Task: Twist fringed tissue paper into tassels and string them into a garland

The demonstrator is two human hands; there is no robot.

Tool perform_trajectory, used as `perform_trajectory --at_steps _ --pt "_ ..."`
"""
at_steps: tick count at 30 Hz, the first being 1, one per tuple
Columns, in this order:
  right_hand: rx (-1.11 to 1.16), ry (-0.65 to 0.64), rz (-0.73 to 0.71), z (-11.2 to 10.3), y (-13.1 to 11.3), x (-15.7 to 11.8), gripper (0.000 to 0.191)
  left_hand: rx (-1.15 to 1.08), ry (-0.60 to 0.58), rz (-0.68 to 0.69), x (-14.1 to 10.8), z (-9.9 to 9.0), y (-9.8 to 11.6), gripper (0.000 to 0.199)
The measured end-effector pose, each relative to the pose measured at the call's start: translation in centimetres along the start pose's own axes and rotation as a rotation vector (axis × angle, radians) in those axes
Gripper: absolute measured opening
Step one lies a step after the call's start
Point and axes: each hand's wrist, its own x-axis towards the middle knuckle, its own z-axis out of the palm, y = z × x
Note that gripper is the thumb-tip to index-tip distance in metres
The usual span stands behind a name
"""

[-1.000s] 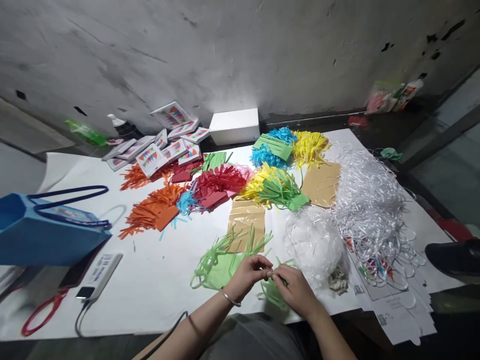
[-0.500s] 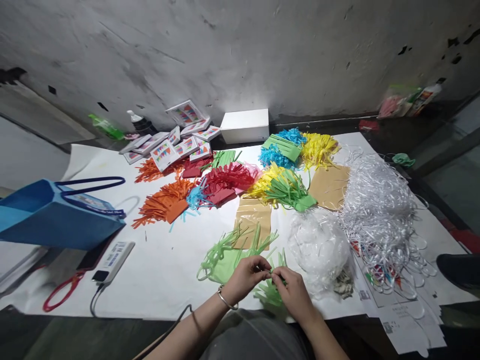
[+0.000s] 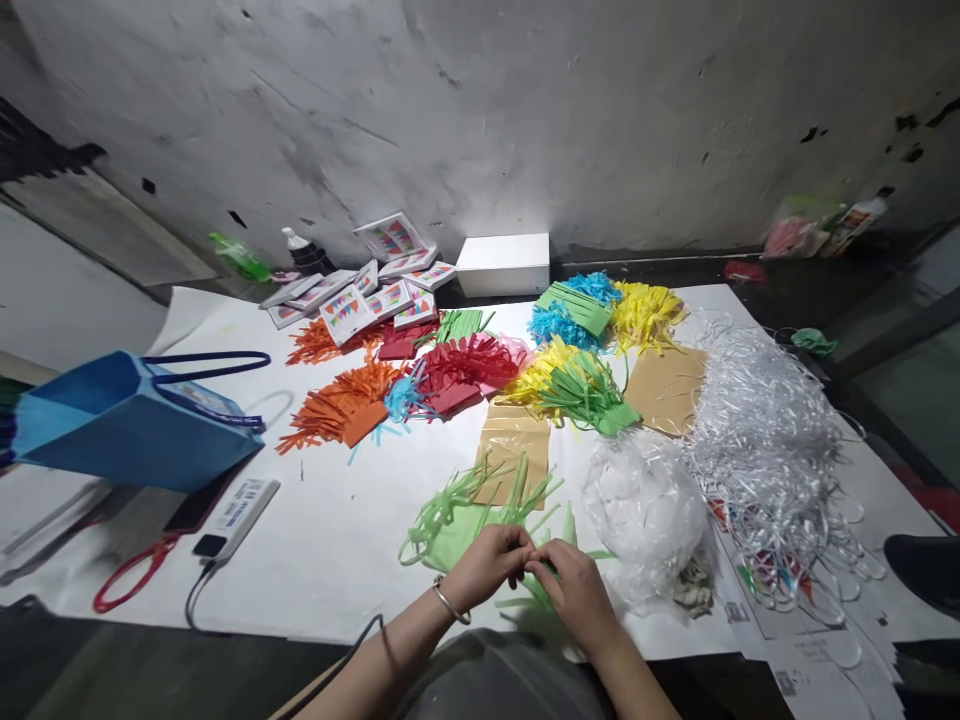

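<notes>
My left hand (image 3: pixel 486 566) and my right hand (image 3: pixel 571 582) meet close to the table's front edge, fingertips pinched together on a light-green fringed paper tassel (image 3: pixel 541 592). Its strips stick out around and below my fingers; the pinched part is mostly hidden. Just beyond my left hand lies a light-green fringed sheet (image 3: pixel 442 535), its strips spread upward over a brown paper bag in clear wrap (image 3: pixel 511 452). To the right of my right hand is a heap of crumpled clear plastic (image 3: pixel 641 505).
Fringed bundles in orange (image 3: pixel 341 400), red (image 3: pixel 465 370), yellow (image 3: pixel 645 313) and green (image 3: pixel 589 393) lie farther back. Right is a tangle of white string (image 3: pixel 761 420). Left are a blue bag (image 3: pixel 142 430) and a power strip (image 3: pixel 244 515). A white box (image 3: pixel 504 265) stands by the wall.
My view has shifted slightly, so the table's things sit a little farther right and lower. Both hands remain pinched together, and the green strips around them have changed position.
</notes>
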Motion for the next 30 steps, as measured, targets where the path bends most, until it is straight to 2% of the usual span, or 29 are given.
perform_trajectory --at_steps 4,7,9,11,12,14,16,18,19,21,22,23,24,25,26,27,28,30 --pt "-0.098 -0.073 -0.042 0.4 0.2 0.1 0.022 0.118 -0.001 0.042 -0.9 -0.5 -0.3 0.024" --pt "-0.107 -0.013 -0.029 0.8 0.6 0.0 0.018 0.221 0.148 0.155 -1.5 -1.2 -0.8 0.025" --pt "-0.125 0.157 -0.001 1.2 1.2 -0.1 0.018 0.215 0.364 0.210 -1.7 -3.1 -1.5 0.025" --pt "-0.154 0.329 0.033 2.0 1.8 -0.1 0.029 0.136 0.687 0.196 -1.9 -6.7 -2.6 0.024" --pt "-0.160 0.358 0.034 2.5 2.0 -0.1 0.029 0.079 0.871 0.167 -2.2 -9.0 -3.2 0.024" --pt "-0.155 0.278 -0.036 4.1 2.1 0.1 0.026 -0.069 1.248 0.052 -2.9 -13.7 -4.8 0.023" --pt "-0.153 0.090 -0.180 6.6 1.9 0.7 0.029 -0.105 1.385 -0.034 -3.8 -17.2 -6.4 0.030" --pt "-0.199 -0.060 -0.329 9.6 1.6 1.5 0.037 -0.103 1.436 -0.096 -4.6 -18.2 -8.0 0.044" --pt "-0.243 -0.097 -0.395 11.3 1.6 2.1 0.041 -0.082 1.420 -0.104 -4.9 -17.7 -8.8 0.050" --pt "-0.328 -0.094 -0.496 14.2 1.9 3.1 0.041 0.031 1.257 -0.046 -5.2 -15.1 -10.2 0.054" --pt "-0.356 -0.070 -0.531 15.3 2.3 3.5 0.037 0.205 0.995 0.057 -5.1 -13.3 -10.8 0.052" --pt "-0.370 -0.044 -0.551 16.1 2.7 3.8 0.033 0.388 0.693 0.175 -5.0 -11.6 -11.3 0.054" --pt "-0.375 -0.025 -0.562 16.5 3.3 3.9 0.029 0.550 0.442 0.255 -4.8 -9.9 -11.8 0.060" --pt "-0.374 -0.013 -0.565 16.6 3.8 3.9 0.028 0.687 0.262 0.308 -4.5 -8.7 -12.2 0.068" --pt "-0.372 -0.008 -0.565 16.3 4.4 3.7 0.027 0.792 0.142 0.339 -4.1 -7.8 -12.5 0.073" --pt "-0.370 -0.002 -0.569 15.9 4.9 3.4 0.027 0.875 0.085 0.347 -3.7 -7.4 -12.9 0.075" --pt "-0.371 0.002 -0.577 15.2 5.4 3.0 0.028 0.937 0.083 0.333 -3.3 -7.5 -13.1 0.073" --pt "-0.385 0.004 -0.609 13.9 6.1 2.1 0.030 1.021 0.183 0.253 -2.7 -8.6 -13.5 0.064"
